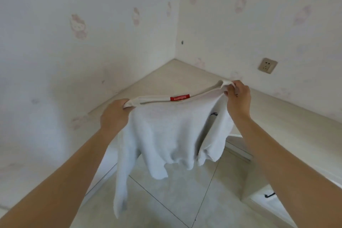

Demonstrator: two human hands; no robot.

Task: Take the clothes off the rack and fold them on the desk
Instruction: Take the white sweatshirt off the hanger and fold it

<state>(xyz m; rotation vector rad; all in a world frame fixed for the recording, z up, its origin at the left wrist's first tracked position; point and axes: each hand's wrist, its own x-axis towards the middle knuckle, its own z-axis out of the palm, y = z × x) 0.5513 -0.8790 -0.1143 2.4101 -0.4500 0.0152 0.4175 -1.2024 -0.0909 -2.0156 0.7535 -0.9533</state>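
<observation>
A pale grey sweatshirt [172,135] with a red neck label hangs in the air in front of the corner desk [166,79]. My left hand [114,114] grips its left shoulder by the collar. My right hand [238,98] pinches the right shoulder higher up, near the wall. The collar is stretched taut between them. One sleeve dangles low at the left, the other bunches at the right. The hem hangs above the tiled floor, in front of the desk edge.
The cream desk wraps round the room corner along both papered walls. A wall socket [267,65] sits above the right wing. A drawer with a dark handle [269,195] shows at lower right. Tiled floor [175,200] lies below.
</observation>
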